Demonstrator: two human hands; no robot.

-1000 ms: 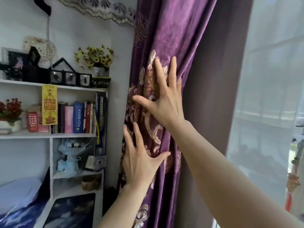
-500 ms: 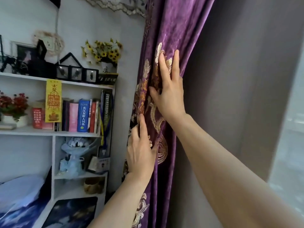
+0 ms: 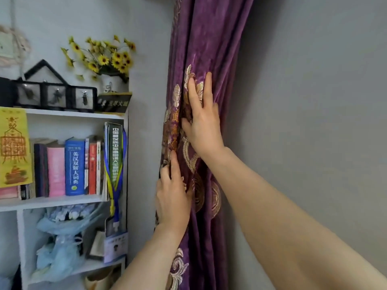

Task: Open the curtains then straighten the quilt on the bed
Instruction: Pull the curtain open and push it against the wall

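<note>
Pressing the curtain (image 3: 209, 38), gathered upright just right of the shelf (image 3: 62, 116), with flat right hand (image 3: 204, 126), grasping nothing. Lower, at its left edge, left hand (image 3: 171, 197), fingers sunk in folds: gripping or pressing, cannot tell. Little room leftward to push. Quilt unseen.

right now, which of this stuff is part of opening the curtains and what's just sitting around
In the job:
purple curtain, gathered in folds
right hand, pressing flat on it
left hand, on its left edge

Just lying about:
bookshelf
books
sunflowers
insect frames
blue bouquet
lanyard
</note>
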